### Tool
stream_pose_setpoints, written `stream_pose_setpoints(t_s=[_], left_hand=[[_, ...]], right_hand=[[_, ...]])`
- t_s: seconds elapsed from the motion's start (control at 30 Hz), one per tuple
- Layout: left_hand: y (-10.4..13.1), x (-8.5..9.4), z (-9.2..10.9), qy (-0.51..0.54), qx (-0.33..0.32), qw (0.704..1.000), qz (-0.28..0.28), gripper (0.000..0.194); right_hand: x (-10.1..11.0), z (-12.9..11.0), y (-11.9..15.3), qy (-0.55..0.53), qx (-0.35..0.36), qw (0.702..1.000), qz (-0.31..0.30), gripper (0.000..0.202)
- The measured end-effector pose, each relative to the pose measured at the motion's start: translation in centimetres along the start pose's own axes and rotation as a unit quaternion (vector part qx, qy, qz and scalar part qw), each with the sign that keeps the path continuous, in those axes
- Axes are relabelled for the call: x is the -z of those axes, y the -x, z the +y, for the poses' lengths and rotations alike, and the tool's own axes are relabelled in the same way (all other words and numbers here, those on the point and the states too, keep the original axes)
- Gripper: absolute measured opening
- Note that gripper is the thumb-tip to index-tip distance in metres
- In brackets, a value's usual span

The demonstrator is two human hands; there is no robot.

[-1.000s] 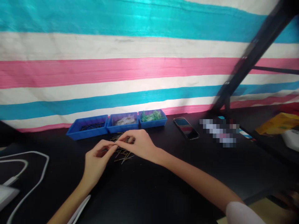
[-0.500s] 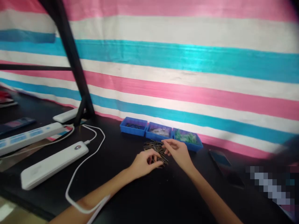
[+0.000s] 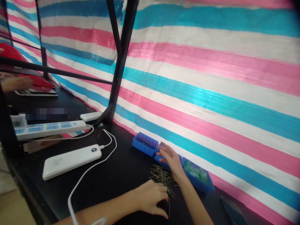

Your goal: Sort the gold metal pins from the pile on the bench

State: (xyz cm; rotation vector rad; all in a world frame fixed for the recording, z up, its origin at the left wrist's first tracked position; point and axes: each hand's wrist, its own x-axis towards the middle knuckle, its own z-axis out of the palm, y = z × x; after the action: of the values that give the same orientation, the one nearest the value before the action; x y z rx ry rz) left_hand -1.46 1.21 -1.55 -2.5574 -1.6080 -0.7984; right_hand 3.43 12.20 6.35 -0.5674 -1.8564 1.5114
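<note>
A pile of thin metallic sticks (image 3: 162, 175) lies on the black table. My left hand (image 3: 153, 197) is at the near edge of the pile, palm down, thumb and fingers apart; one thin stick stands out beside its fingertips, and I cannot tell whether it is held. Beyond the pile, my right hand (image 3: 170, 158) is over the middle blue tray (image 3: 160, 158), its fingers spread and partly hiding that tray. To its left sits a blue tray with small dark pieces (image 3: 145, 149). The blue tray with green pieces (image 3: 199, 184) is on the right.
A white power bank (image 3: 72, 161) with a looping white cable (image 3: 87, 170) lies at the left, near a power strip (image 3: 51, 127). A black frame post (image 3: 119, 68) rises behind. A phone (image 3: 232, 210) lies at the right. Another person's hand (image 3: 17, 83) shows far left.
The view has swung left. My right hand has moved from beside the pile to over the middle tray, and its fingers have spread. My left hand has shifted to the near side of the pile.
</note>
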Motion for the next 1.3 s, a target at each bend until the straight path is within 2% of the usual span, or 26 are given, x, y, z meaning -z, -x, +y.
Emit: stream_pose_setpoints(t_s=[0.1, 0.2, 0.33, 0.47, 0.6, 0.7, 0.87, 1.13, 1.3], left_hand=[[0.0, 0.4, 0.2, -0.023, 0.010, 1.000, -0.018, 0.038], [0.1, 0.7, 0.4, -0.042, 0.028, 0.998, -0.034, 0.025], [0.2, 0.8, 0.6, -0.043, 0.037, 0.998, -0.033, 0.013], [0.1, 0.9, 0.8, -0.037, 0.051, 0.998, -0.031, 0.019], [-0.1, 1.0, 1.1, -0.034, 0.059, 0.997, -0.036, 0.027], [-0.2, 0.9, 1.3, -0.031, 0.066, 0.996, -0.052, 0.026], [-0.5, 0.5, 1.5, -0.041, 0.085, 0.993, -0.072, 0.021], [-0.8, 0.5, 2.4, -0.020, 0.089, 0.993, -0.077, 0.024], [-1.0, 0.6, 2.0, 0.004, 0.109, 0.989, -0.097, 0.017]], right_hand=[[0.5, -0.2, 1.7, 0.049, 0.014, 0.998, -0.029, 0.045], [2.3, 0.5, 4.4, 0.137, 0.026, 0.989, -0.051, 0.028], [5.2, 2.5, 8.0, 0.269, 0.059, 0.961, -0.026, 0.021], [6.8, 5.1, 10.5, 0.333, 0.054, 0.941, -0.011, 0.020], [6.6, 6.1, 12.2, 0.393, 0.048, 0.918, 0.005, 0.017], [6.2, 5.6, 12.9, 0.422, 0.063, 0.904, -0.009, 0.019], [6.4, 5.1, 13.1, 0.420, 0.079, 0.904, -0.017, 0.022], [6.7, 5.7, 13.2, 0.404, 0.109, 0.908, -0.012, 0.018], [6.9, 6.2, 13.2, 0.399, 0.125, 0.908, -0.005, 0.013]])
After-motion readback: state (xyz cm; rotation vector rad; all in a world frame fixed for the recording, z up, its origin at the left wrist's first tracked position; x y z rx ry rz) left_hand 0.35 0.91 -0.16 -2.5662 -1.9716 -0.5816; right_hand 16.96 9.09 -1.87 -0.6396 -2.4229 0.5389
